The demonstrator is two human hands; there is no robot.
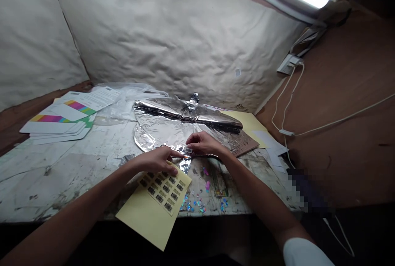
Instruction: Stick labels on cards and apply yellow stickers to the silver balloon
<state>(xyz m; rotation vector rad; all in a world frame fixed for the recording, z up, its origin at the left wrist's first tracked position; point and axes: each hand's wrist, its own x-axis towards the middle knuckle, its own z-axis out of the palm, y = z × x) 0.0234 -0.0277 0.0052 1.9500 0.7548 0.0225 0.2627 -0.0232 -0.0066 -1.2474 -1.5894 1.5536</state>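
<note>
My left hand (160, 161) is closed on a yellow sheet of barcode stickers (145, 220), with the thumb on top. Its index finger reaches out to the narrow tail of a silver foil balloon (160, 130). My right hand (205, 143) pinches a small white barcode sticker (188, 150) over the near edge of the foil, by that tail. The foil lies flat, with dark, shiny folded layers across its middle. Whether the sticker touches the foil, I cannot tell.
Printed cards with coloured stripes (61, 120) are stacked at the left, beside clear plastic bags (123, 101). Yellow and white papers (247, 124) lie at the right. Shiny confetti (197, 204) is scattered near the table's front edge. White cables (290, 93) hang on the right wall.
</note>
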